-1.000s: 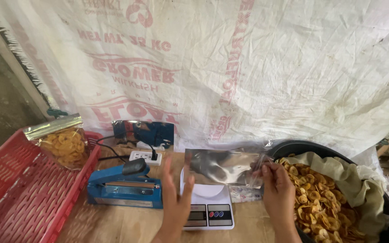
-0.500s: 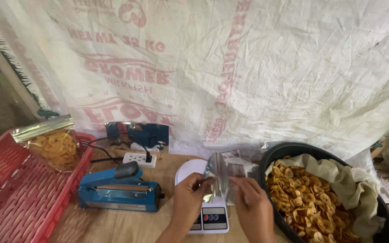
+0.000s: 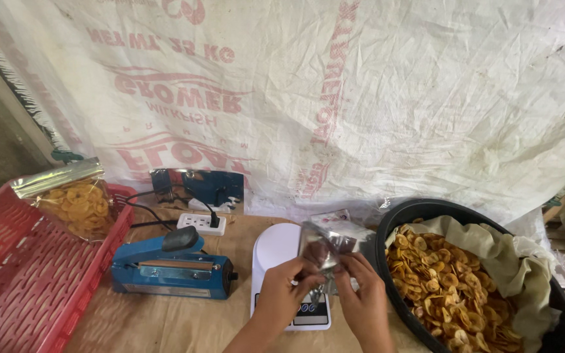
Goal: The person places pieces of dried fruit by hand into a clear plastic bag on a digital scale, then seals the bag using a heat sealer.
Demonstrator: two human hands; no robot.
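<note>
Hands meet over the white scale [image 3: 276, 252]: the left hand [image 3: 282, 297] and the right hand [image 3: 361, 294] both pinch a small shiny pouch [image 3: 325, 245], fingers closed on its lower edge, holding it just above the scale's plate. A black bowl [image 3: 557, 307] of yellow chips [image 3: 446, 287] sits just right; a blue sealer [image 3: 171, 271] lies left, beside a red crate [image 3: 14, 294]

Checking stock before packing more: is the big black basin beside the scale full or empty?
Partly full: the black basin, lined with paper, holds a layer of yellow chips with paper showing bare above them.
</note>
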